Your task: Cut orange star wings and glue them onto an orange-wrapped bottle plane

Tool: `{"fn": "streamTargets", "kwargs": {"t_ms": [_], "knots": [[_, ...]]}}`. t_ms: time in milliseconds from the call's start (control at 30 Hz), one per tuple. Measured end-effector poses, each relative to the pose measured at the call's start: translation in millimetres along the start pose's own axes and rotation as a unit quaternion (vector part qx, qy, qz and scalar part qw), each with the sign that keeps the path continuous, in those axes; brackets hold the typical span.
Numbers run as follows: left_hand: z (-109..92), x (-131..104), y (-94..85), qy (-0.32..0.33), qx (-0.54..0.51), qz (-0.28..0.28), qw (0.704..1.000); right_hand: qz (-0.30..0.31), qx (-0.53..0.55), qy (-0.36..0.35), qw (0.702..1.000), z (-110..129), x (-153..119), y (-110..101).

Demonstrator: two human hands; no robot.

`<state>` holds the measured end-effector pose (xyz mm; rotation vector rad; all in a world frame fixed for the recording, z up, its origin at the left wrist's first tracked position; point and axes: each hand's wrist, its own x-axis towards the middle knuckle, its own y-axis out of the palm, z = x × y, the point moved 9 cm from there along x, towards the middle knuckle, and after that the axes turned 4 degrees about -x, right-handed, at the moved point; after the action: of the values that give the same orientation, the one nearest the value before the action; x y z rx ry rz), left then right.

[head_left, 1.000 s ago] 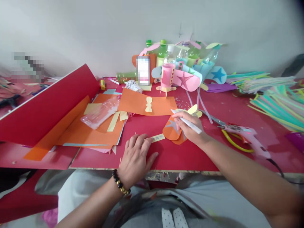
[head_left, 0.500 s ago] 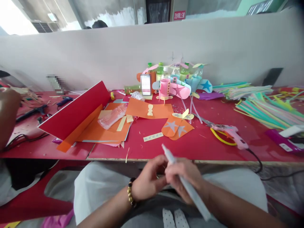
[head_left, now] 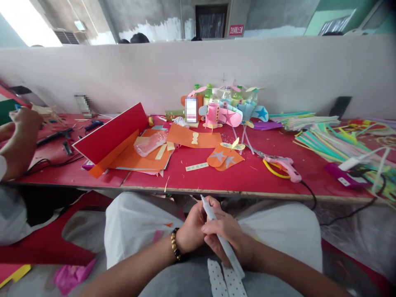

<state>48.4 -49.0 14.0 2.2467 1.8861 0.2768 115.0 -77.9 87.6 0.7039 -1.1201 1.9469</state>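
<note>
Over my lap, just below the table edge, my right hand (head_left: 227, 235) is closed on a white pen (head_left: 227, 249), its narrow tip pointing up and forward. My left hand (head_left: 194, 225), with a beaded bracelet (head_left: 175, 243) at the wrist, touches the right one; its fingers are curled, and whatever they hold is hidden. On the red table (head_left: 182, 181) in front lie orange paper shapes with grey stars (head_left: 230, 161), a pale strip with small stars (head_left: 197, 167), and an orange sheet (head_left: 179, 136) bearing a cream cutout (head_left: 195, 138).
A pink glue gun (head_left: 286, 165) lies right of the shapes. Decorated bottles (head_left: 213, 111) and a phone (head_left: 191, 110) stand behind. A red board (head_left: 114, 136) leans at left, near a clear bottle (head_left: 150, 144). Colourful strips (head_left: 328, 144) cover the right side. Another person's arm (head_left: 23, 136) is far left.
The camera view has shifted. My hands have drawn closer together, and the pen in my right hand has swung slightly left and more upright.
</note>
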Motion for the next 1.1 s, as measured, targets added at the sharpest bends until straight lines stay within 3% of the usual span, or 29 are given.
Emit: {"fn": "streamTargets", "kwargs": {"t_ms": [133,333,500,667,833,967,1100], "knots": [[-2.6,-3.4,-3.3,0.025,0.009,-0.031,0.999,-0.022,0.004,0.022,1.000,1.7,0.1,-6.2],[1.1,1.8,5.9,0.006,0.054,0.019,0.998,-0.033,0.000,0.038,0.999,-1.5,-4.7,-10.3],[1.4,2.2,-0.8,0.021,0.060,-0.039,0.997,-0.039,0.004,0.042,0.998,-9.3,-12.5,-9.3],[-1.6,2.7,6.1,0.039,0.118,-0.006,0.992,-0.051,0.004,0.040,0.998,-12.8,-16.3,-8.9],[3.5,2.1,-5.4,0.048,0.109,-0.067,0.991,-0.051,0.005,0.048,0.998,-16.3,-17.5,-9.6],[10.9,4.8,-1.7,0.037,0.134,-0.028,0.990,-0.049,0.006,0.045,0.998,-16.6,-17.3,-9.9],[13.3,5.5,-7.2,0.059,0.152,-0.048,0.985,-0.043,0.001,0.040,0.998,-14.1,-17.8,-10.4]]}}
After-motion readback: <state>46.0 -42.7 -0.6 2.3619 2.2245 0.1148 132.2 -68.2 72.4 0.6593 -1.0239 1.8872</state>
